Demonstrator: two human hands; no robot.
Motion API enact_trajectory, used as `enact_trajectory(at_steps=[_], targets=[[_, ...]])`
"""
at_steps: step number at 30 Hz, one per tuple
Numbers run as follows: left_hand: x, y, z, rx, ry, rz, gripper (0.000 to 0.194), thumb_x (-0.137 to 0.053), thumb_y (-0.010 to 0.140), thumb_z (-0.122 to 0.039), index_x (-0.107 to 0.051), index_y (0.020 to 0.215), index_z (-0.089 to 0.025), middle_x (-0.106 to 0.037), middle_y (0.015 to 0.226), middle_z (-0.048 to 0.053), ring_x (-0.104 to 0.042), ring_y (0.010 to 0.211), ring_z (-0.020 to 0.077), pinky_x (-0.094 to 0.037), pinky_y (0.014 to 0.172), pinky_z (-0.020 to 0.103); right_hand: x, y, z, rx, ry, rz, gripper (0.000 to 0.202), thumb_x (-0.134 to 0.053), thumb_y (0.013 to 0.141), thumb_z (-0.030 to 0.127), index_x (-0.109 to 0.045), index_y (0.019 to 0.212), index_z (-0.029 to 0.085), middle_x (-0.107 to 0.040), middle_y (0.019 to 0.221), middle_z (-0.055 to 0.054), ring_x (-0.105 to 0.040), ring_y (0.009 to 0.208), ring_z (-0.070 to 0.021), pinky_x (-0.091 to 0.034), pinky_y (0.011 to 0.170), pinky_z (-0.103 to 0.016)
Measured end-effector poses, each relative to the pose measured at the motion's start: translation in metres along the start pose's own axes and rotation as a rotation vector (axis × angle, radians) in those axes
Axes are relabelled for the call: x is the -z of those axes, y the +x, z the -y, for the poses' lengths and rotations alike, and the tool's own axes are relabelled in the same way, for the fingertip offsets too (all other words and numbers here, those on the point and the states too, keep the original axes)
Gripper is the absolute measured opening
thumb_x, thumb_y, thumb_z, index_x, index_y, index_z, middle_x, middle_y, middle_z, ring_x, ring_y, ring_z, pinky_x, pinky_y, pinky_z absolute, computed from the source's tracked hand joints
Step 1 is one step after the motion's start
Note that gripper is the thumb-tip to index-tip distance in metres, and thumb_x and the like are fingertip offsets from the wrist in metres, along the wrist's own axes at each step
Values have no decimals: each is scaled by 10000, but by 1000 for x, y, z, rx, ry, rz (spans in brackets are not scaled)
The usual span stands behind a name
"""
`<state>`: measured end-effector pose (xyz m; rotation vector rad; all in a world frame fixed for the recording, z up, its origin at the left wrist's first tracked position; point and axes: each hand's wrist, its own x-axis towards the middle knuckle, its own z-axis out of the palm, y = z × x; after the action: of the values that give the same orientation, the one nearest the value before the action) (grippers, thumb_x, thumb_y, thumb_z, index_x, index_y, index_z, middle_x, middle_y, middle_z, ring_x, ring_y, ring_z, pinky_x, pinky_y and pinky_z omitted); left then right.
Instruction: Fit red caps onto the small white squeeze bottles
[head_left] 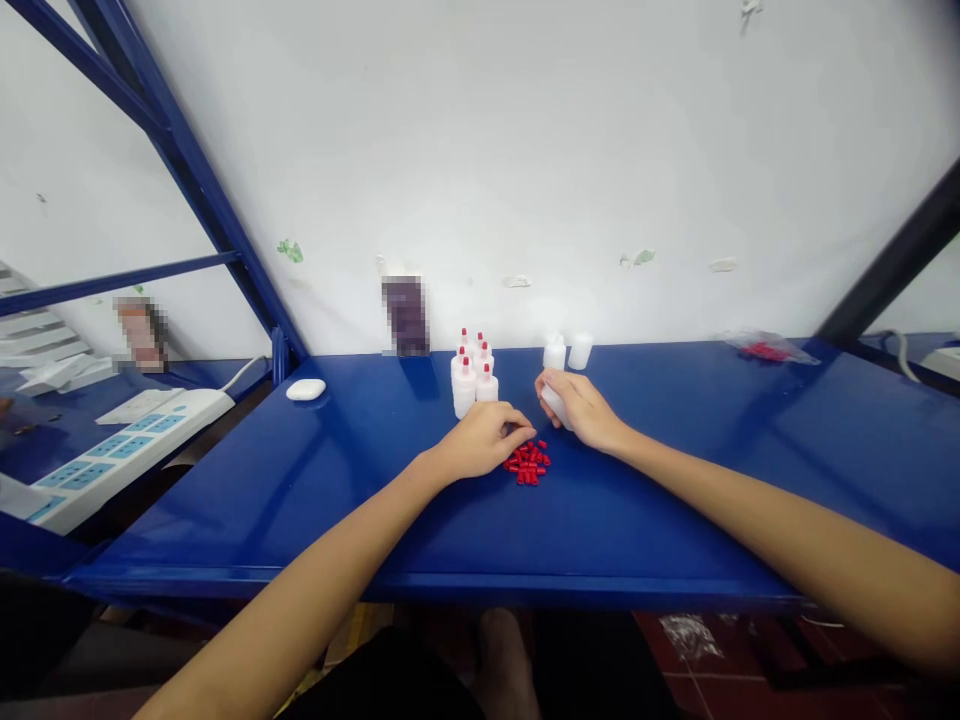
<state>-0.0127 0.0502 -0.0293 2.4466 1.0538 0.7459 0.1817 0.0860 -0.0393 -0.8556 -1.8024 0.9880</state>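
Note:
My right hand (587, 408) is closed around a white plastic bottle (556, 406), which it holds tilted above the table. My left hand (486, 438) is closed in a pinch, with a bit of red at its fingertips that looks like a small cap. Just below those fingertips lies a loose pile of red caps (529, 466). Behind my left hand, several white bottles with red-capped tips (465, 385) stand upright in a close group. Beyond my right hand are a few more white bottles (554, 352) without red tips, one of them a little apart (580, 351).
The blue table (315, 500) runs to a white wall. A clear bag with red pieces (766, 348) lies at the back right. A white rounded case (306, 390) rests at the left, and a blurred dark phone-like object (406, 315) leans on the wall. Blue frame posts flank the table.

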Motion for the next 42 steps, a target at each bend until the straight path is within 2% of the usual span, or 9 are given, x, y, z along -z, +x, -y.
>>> enact_trajectory(at_steps=[6, 10, 15, 23, 27, 29, 31, 36, 42], targets=[[5, 6, 0, 34, -26, 111, 246, -659, 859, -385, -786, 911, -180, -640, 763, 30, -536, 601, 108, -416, 591, 226, -2, 2, 0, -83, 136, -38, 472, -368, 940, 573, -543, 739, 184, -509, 505, 21, -456, 407, -119, -373, 413, -240], [6, 7, -2, 54, -27, 113, 230, -665, 848, -359, -789, 897, -171, -663, 769, 34, -549, 601, 108, -417, 588, 224, -1, 3, -1, -116, 186, -61, 471, -370, 928, 569, -545, 718, 186, -511, 478, 17, -457, 386, -127, -355, 401, -246], [2, 9, -3, 47, 28, 94, 186, -642, 855, -299, -790, 884, -190, -688, 754, 37, -574, 635, 137, -422, 604, 239, 1, 3, -1, -89, 173, -30, 387, -435, 897, 479, -581, 712, 172, -550, 515, 3, -492, 408, -128, -362, 442, -251], [-10, 4, -3, -5, -74, -89, 183, -559, 925, -271, -706, 890, -168, -675, 775, 18, -572, 654, 130, -443, 624, 241, 2, 1, 7, -85, 103, 69, 421, -388, 911, 458, -548, 642, 177, -551, 510, -5, -504, 447, -137, -379, 496, -265], [-16, 3, -14, 1, -285, -316, 202, -512, 957, -291, -665, 933, -161, -697, 818, 26, -631, 721, 135, -496, 665, 235, 2, -3, 5, 14, -85, 108, 487, -333, 951, 492, -528, 627, 184, -506, 490, 9, -483, 484, -142, -376, 534, -269], [-18, 4, -18, 24, -331, -460, 181, -542, 940, -288, -666, 941, -157, -708, 864, 41, -653, 756, 142, -521, 677, 236, 2, -5, 4, 64, -189, 96, 536, -298, 966, 533, -505, 612, 188, -510, 513, 4, -476, 508, -143, -361, 547, -270], [-19, 4, -20, 25, -330, -534, 160, -577, 918, -278, -673, 968, -159, -721, 919, 52, -670, 800, 151, -543, 698, 242, 2, -6, 4, 103, -288, 88, 554, -275, 970, 559, -482, 611, 191, -511, 539, 3, -468, 531, -145, -338, 557, -270], [-19, 1, -21, -20, -228, -525, 161, -568, 927, -262, -686, 1001, -181, -740, 962, 46, -687, 843, 156, -568, 768, 273, 4, -8, 7, 147, -461, 93, 538, -244, 980, 558, -446, 634, 198, -520, 600, 9, -449, 570, -145, -297, 583, -269], [-20, -2, -15, -127, 29, -518, 167, -499, 957, -231, -653, 999, -181, -720, 927, 52, -653, 801, 158, -544, 779, 302, 5, -9, 10, 144, -556, 120, 480, -287, 975, 540, -509, 714, 204, -552, 664, 8, -489, 633, -162, -320, 627, -271]])
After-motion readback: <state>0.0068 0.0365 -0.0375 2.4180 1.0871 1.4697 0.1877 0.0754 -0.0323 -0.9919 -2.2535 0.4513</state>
